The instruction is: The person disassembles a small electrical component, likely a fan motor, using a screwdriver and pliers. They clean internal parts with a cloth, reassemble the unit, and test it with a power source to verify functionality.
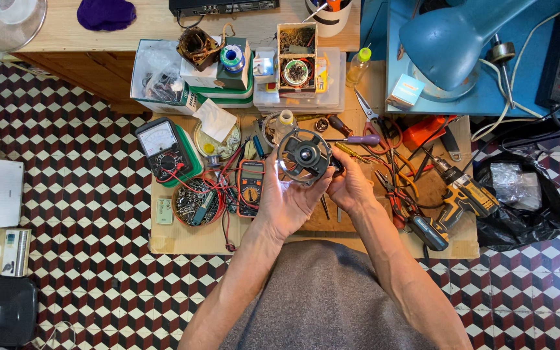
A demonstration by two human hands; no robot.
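A home repair workshop: multimeter (250,186), cordless drill (459,194), scissors (369,113) crowd the bench (183,240).

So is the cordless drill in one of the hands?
No, the drill lies on the table right of the hands, which hold a round fan frame.

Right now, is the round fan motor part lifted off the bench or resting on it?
Lifted. Left hand and right hand hold the round part up above the cluttered bench.

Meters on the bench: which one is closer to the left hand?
The small orange-and-black digital meter, lying just beside the left hand. The bigger black dial meter with the green edge sits farther away.
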